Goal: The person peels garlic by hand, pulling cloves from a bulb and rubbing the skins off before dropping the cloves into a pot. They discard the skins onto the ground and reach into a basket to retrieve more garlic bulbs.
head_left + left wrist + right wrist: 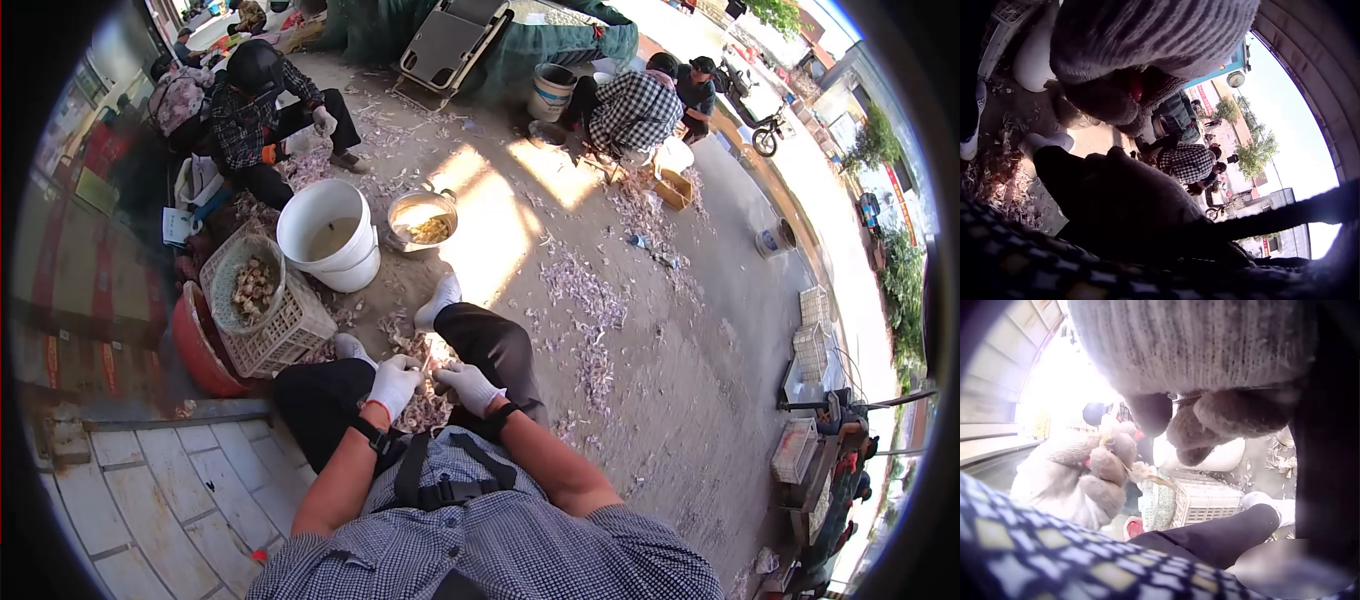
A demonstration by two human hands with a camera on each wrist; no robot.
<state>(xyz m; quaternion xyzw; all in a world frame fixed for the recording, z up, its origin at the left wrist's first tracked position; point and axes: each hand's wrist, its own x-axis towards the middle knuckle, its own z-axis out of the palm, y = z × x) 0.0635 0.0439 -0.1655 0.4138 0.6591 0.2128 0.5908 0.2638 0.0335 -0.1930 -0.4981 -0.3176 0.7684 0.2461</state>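
Note:
Both hands wear white knit gloves and meet between the knees. In the right wrist view, the left hand (395, 386) pinches a pale piece of garlic (1107, 439) with a papery strip (1147, 475) trailing from it. The right hand (468, 387) is close beside it, its fingers (1210, 422) curled. A thin dark edge (1180, 397) shows between that palm and fingers; I cannot tell what tool it belongs to. Under the hands lies a heap of garlic and dry skins (425, 411). The left wrist view shows the left glove mostly in shadow.
To the left, a mesh basket of garlic pieces (254, 292) sits on a white crate (295, 325) beside a red basin (205, 350). Ahead stand a white bucket (340, 262) and a metal pot (428, 222). Garlic skins (580, 300) litter the ground. Other people (630, 112) sit farther off.

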